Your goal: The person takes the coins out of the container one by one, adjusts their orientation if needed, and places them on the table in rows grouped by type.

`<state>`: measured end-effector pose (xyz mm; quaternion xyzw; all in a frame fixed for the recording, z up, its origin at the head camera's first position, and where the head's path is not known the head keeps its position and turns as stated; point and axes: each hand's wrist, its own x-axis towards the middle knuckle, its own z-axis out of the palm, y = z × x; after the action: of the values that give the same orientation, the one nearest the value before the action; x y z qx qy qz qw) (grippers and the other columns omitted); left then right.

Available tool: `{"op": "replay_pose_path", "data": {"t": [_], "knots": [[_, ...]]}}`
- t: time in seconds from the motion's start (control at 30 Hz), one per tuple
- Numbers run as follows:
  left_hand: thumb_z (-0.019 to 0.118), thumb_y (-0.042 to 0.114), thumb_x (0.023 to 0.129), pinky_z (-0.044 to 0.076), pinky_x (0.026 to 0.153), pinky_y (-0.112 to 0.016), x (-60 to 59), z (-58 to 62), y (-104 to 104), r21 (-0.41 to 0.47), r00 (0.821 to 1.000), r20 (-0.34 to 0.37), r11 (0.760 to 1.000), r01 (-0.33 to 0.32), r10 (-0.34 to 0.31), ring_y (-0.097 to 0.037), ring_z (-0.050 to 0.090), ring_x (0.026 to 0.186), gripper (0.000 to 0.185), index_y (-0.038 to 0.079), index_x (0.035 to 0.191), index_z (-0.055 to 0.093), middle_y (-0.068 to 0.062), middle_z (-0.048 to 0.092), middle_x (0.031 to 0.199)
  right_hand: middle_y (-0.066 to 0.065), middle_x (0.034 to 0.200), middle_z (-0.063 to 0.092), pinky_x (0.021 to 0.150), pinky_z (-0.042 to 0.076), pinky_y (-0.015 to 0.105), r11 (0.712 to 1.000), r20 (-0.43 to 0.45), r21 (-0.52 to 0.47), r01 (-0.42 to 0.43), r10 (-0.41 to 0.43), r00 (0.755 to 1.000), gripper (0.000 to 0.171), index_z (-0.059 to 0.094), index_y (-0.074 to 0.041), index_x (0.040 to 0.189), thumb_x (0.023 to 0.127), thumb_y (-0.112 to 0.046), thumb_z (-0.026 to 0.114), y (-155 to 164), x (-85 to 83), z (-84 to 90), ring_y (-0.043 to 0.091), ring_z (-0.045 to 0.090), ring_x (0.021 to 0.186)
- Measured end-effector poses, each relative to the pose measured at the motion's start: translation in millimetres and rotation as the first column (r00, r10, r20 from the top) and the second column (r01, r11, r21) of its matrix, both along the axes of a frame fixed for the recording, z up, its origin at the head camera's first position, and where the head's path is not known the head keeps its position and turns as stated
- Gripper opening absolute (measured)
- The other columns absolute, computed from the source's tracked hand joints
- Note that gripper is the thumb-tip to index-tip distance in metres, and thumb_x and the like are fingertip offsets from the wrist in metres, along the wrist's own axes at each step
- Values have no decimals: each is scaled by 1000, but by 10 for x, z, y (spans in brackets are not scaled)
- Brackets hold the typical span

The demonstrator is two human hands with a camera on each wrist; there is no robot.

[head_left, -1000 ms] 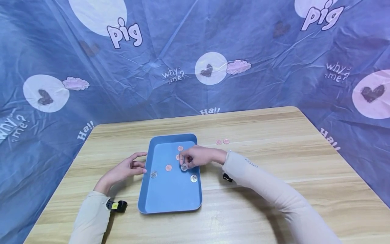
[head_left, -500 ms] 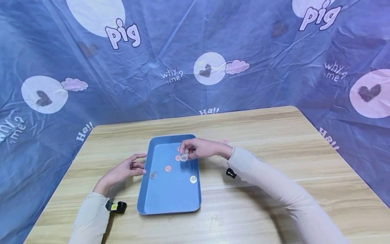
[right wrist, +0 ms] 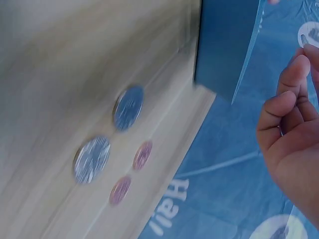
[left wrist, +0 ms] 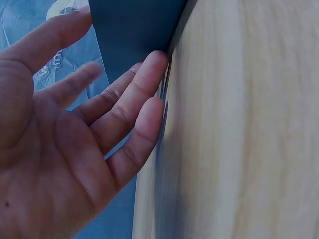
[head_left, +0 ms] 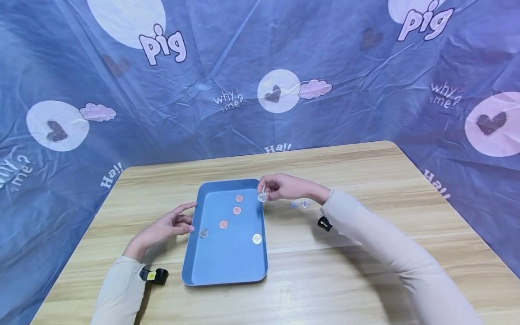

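A blue tray (head_left: pixel 227 279) lies on the wooden table (head_left: pixel 365 180); three copper coins (head_left: pixel 237 210) and two silver coins (head_left: pixel 257 239) lie in it. My right hand (head_left: pixel 265 190) pinches a silver coin (head_left: pixel 262 197) just above the tray's far right rim. Two more silver coins (head_left: pixel 299 204) lie on the table under that wrist. The right wrist view shows them (right wrist: pixel 128 107) beside two copper coins (right wrist: pixel 142 155), with the tray's wall (right wrist: pixel 224 50) and my curled fingers (right wrist: pixel 289 119). My left hand (head_left: pixel 180 221) lies with straight fingers (left wrist: pixel 144 94) against the tray's left edge (left wrist: pixel 129 30).
A blue printed cloth (head_left: pixel 260 67) hangs close behind and around the table. The table's far edge runs just beyond the coins. Small black wrist devices sit at my left cuff (head_left: pixel 156 275) and right cuff (head_left: pixel 323 223).
My right hand has lifted a silver coin out of the tray's middle and carried it up and to the right, to the tray's far right rim. The left hand has stayed put.
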<state>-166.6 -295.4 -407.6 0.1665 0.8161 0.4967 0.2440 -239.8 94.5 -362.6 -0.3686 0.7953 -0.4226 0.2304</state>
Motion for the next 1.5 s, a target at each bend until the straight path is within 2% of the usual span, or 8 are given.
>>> {"op": "replay_pose_path", "data": {"t": [0.1,0.23,0.4,0.53,0.77,1.0,1.23,1.5], "knots": [[63,23,94,49,90,-20,1,4,3,-21,1000,-3,1000,-9,9,-8,61,106,76,9,154,18,-27,57,124,4,80,58,68,43,22,1000,-3,5,20,-20,1000,24,59,-1,107,84,7,58,102,-20,25,13,52,75],[64,25,93,48,91,-22,7,13,10,-51,1000,6,998,-25,25,-17,60,110,77,13,154,19,-25,57,124,2,79,58,67,43,22,999,2,15,42,-42,999,23,58,1,107,85,6,59,233,-43,38,12,52,73],[66,25,92,47,91,-23,15,29,16,-53,1000,16,998,-19,20,-30,56,118,80,14,155,18,-25,55,127,3,81,57,68,44,22,997,18,22,78,-79,997,24,57,3,109,86,5,58,388,-65,29,12,52,74],[67,23,91,46,93,-26,8,41,12,-56,1000,10,998,-6,7,-34,54,120,82,13,155,16,-27,54,129,2,81,56,68,43,22,994,24,33,102,-103,994,25,55,5,110,86,4,58,484,-68,34,12,52,74],[66,24,92,47,91,-21,21,45,4,-51,1000,12,999,9,-9,-34,54,121,79,15,155,19,-26,54,131,2,80,55,67,44,22,992,36,13,124,-125,992,25,54,7,111,86,5,59,574,-89,34,9,51,72],[64,24,93,49,89,-22,23,58,28,-76,1000,18,997,26,-24,-30,56,117,75,10,153,23,-26,52,130,3,80,57,66,44,22,987,44,6,162,-162,986,24,55,6,109,85,7,58,712,-84,6,8,52,72],[67,21,91,47,90,-21,21,50,22,-64,999,20,997,42,-40,-26,54,114,80,10,154,19,-27,49,131,2,80,55,62,41,21,980,54,26,197,-198,979,24,55,5,109,85,6,59,843,-86,-38,7,49,69],[70,19,88,47,89,-20,16,18,9,-32,998,43,998,48,-46,-19,56,107,87,8,155,16,-30,45,134,5,83,57,67,46,23,973,73,58,223,-227,971,27,56,5,110,84,5,61,995,-64,-144,9,53,75]]}}
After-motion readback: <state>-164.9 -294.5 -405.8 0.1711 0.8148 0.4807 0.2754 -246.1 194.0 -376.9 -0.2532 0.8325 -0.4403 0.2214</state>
